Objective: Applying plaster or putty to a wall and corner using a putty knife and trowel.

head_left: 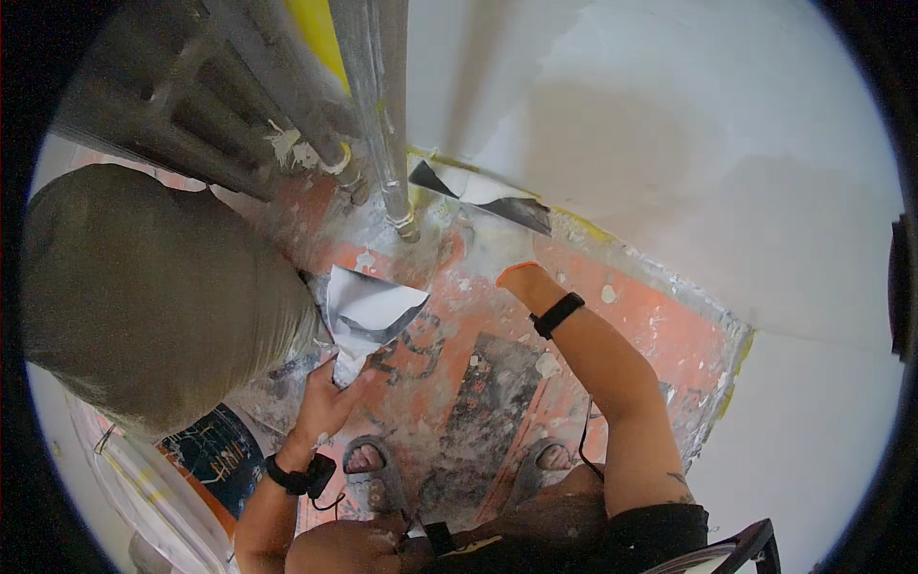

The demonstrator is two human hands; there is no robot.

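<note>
My left hand (327, 402) grips the narrow, crumpled end of a sheet piece (378, 308), white with dark grey parts. The piece fans out ahead of the hand, above the stained floor. My right arm reaches toward the foot of the wall, and my right hand (522, 277) shows only near the wrist, at an orange edge. Past that edge its fingers cannot be made out against the pale, dusty floor. A similar white and dark strip (488, 198) lies along the wall's base, just beyond the right hand.
Grey pipes (378, 115) and a dark, ribbed panel (206, 91) stand at the far left. A large olive-grey rounded bulk (163, 297) fills the left side. Orange-red floor covering (660, 316), spattered with plaster, meets the pale wall (650, 124). A clear-sided container (158, 478) sits lower left.
</note>
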